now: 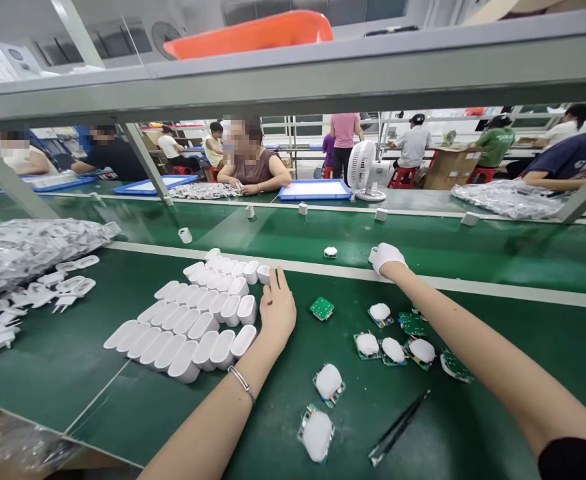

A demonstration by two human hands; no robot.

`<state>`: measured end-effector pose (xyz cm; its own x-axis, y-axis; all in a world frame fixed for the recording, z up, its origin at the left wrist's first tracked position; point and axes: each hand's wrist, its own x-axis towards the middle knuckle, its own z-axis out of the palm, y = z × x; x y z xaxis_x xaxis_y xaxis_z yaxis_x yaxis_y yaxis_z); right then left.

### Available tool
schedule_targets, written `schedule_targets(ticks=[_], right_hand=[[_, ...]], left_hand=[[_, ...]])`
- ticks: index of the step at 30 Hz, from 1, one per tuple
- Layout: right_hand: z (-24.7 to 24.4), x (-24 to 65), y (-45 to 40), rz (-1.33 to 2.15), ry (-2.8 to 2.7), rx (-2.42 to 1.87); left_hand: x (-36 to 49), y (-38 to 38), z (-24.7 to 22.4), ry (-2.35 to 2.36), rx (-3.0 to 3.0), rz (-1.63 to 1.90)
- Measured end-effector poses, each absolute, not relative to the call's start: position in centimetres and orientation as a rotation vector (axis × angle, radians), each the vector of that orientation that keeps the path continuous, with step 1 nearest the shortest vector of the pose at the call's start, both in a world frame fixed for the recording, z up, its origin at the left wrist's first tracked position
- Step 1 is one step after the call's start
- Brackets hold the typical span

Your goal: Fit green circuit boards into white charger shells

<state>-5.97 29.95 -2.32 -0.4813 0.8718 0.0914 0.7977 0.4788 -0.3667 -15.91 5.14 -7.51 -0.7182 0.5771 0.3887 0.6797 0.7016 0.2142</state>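
Note:
My left hand (279,308) is beside the block of white oval plastic cases (183,322), which stand in rows with their open ends up. Its fingers are stretched out, and the fingertips touch a case (263,273) at the end of the back row. My thumb is hidden. Over at the belt, my right hand (387,257) wears a white glove with its fingers curled in; whatever they hold is hidden. Between my arms lie several green circuit boards, most topped with a white pad, such as this board (329,383). One board (321,308) shows its green side.
Black tweezers (399,428) lie near the front. White plug parts (33,267) are heaped at left. Along the green belt (283,230) sit small white pieces and a padded board (330,253). A shelf (293,73) crosses overhead. People work beyond a white fan (365,170).

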Motion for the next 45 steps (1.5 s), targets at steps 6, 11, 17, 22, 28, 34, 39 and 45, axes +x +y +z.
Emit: schedule_targets(ticks=[6,11,17,22,28,34,39,45], right_hand=[[-3.2,-13.4,27.1,0.389,-2.563,-1.182],[-4.1,-17.5,25.3,0.587,-2.61,-1.159],[-2.0,-13.4,24.2,0.809,-2.56,-0.964],[-0.9,-3.5,20.0,1.085,-2.524,-0.734],[0.1,7.6,16.2,1.456,-2.096,-0.313],[1.1,9.5,17.7,1.578,-2.191,-0.117],[0.4,8.8,17.8,1.628,-2.296,-0.034],[0.5,8.4,16.5,1.437,-2.432,0.004]], left_hand=[[-15.3,5.2,-7.3,-2.559,-0.965,-0.397],[-15.0,4.6,-6.4,-2.542,-0.989,-0.423],[-15.3,4.7,-7.0,-2.632,-1.005,-0.628],[-14.4,4.5,-5.7,-2.362,-1.2,-0.938],[-10.7,3.9,-4.0,-2.185,-1.857,-1.795],[-9.5,3.9,-4.4,-2.486,-2.161,-2.461],[-9.7,3.6,-4.0,-2.459,-2.434,-2.531],[-9.9,3.4,-4.1,-2.485,-2.525,-2.514]])
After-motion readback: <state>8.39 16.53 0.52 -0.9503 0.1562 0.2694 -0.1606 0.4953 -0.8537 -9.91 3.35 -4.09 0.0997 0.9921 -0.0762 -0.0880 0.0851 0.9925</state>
